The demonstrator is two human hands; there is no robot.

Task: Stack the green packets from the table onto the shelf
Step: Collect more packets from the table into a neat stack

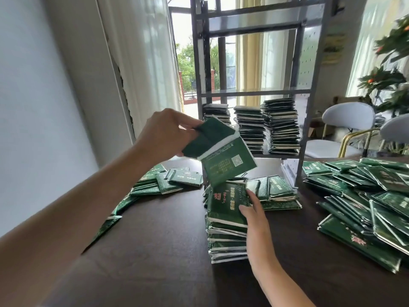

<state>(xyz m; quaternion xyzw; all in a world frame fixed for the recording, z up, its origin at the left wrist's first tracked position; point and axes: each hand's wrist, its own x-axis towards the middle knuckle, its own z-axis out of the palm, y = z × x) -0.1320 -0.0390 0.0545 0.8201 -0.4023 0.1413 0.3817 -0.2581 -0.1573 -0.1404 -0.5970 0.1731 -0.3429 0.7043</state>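
Observation:
My left hand [164, 131] is raised above the table and pinches two green packets [221, 151], which hang tilted over a tall stack of green packets [225, 227] on the dark table [155, 251]. My right hand [256, 220] rests against the stack's right side, thumb on the top packet and fingers curled round its edge. Behind stands a grey metal shelf [256, 93]. Its lowest level carries three stacks of packets [278, 127].
Loose green packets lie in a large heap at the right [365, 196], in a smaller spread at the left [159, 180], and just behind the stack [276, 191]. White chairs [347, 120] and a plant [389, 80] stand at the right. A curtain [141, 52] hangs at the left.

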